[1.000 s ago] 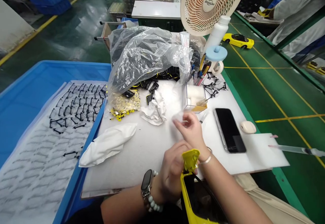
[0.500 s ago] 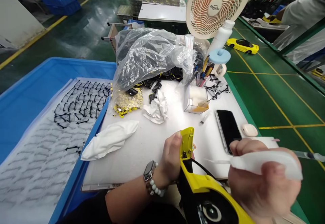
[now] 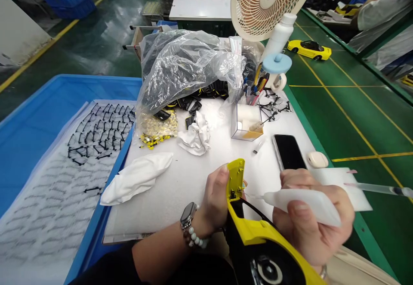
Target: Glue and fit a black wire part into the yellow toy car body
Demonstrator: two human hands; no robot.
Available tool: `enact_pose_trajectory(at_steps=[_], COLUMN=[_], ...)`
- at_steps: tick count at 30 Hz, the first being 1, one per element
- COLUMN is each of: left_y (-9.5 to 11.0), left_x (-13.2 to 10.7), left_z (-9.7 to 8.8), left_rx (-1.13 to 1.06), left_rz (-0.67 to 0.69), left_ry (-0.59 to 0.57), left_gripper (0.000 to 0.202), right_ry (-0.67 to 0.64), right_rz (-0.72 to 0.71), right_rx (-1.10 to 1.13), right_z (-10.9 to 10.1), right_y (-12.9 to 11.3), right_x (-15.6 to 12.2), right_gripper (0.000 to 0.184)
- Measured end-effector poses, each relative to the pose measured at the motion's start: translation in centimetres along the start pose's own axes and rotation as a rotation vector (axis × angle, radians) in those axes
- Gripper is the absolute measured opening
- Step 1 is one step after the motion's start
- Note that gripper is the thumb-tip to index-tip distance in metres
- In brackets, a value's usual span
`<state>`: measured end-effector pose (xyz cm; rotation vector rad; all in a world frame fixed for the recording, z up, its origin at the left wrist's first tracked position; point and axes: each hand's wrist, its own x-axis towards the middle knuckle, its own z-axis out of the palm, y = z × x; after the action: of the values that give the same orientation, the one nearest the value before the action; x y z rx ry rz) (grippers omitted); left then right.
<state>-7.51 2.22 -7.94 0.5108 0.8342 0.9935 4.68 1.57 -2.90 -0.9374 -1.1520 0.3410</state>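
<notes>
Over near edge of white bench (image 3: 180, 199), yellow car body (image 3: 254, 232) tilted, gripped near raised flap (image 3: 235, 178) by left hand (image 3: 215, 199). Right hand (image 3: 318, 229) wrapped round white squeeze bottle (image 3: 309, 205), thin nozzle (image 3: 268, 197) aimed at flap base; contact can't tell. Step seems dabbing something on; move calls for steady nozzle, light squeeze.

Toy car (image 3: 254, 230) at 5 o'clock's bright yellow and black, bottle (image 3: 319, 206) at 4's milky white, tray (image 3: 35, 113) at 9's plain blue, floor (image 3: 335, 130) at 3's green, yellow-striped.
</notes>
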Motion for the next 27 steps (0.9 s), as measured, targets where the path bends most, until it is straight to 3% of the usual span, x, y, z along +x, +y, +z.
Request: enact_pose_trajectory(at_steps=[20, 27], left_y=[0.4, 0.5], left_x=[0.1, 0.1], left_z=[0.3, 0.2], left_rx=[0.003, 0.055], left_rz=[-0.006, 0.057], left_ry=[-0.007, -0.01], left_gripper=[0.059, 0.057], right_ry=[-0.051, 0.119], right_rz=[-0.007, 0.073], right_rx=[0.019, 0.054], right_z=[-0.1, -1.1], right_y=[0.1, -0.4], right_x=[-0.1, 1.2], right_gripper=[0.01, 0.025])
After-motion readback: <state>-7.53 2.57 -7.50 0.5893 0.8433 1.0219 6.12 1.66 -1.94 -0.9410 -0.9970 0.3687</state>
